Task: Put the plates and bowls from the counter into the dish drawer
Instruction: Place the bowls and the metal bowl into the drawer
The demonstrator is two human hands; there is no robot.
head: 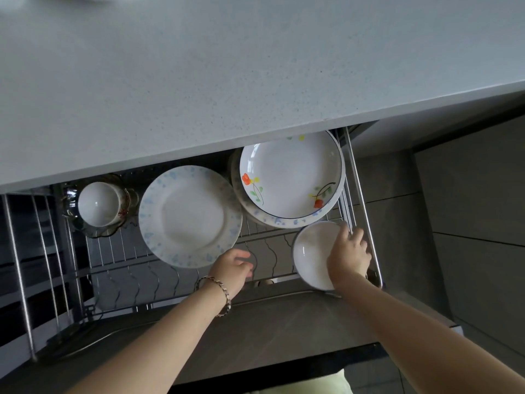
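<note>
The dish drawer (366, 211) is pulled out below the grey counter (227, 66), with a wire rack inside. My right hand (349, 254) grips the rim of a plain white bowl (311, 251) at the drawer's front right corner. Just to the left, my left hand (233, 265), a bracelet on its wrist, hovers with curled fingers at the front edge of a blue-patterned plate (189, 216) and holds nothing. A flower-painted plate (289, 174) tops a stack at the back right. A white bowl (98, 204) sits in a glass dish at the back left.
The rack's upright wire dividers (136, 282) run along the drawer's front left. A second wire section (34, 251) lies at far left. Dark cabinet fronts (468, 209) stand to the right. The drawer's front panel (255, 322) is just below my wrists.
</note>
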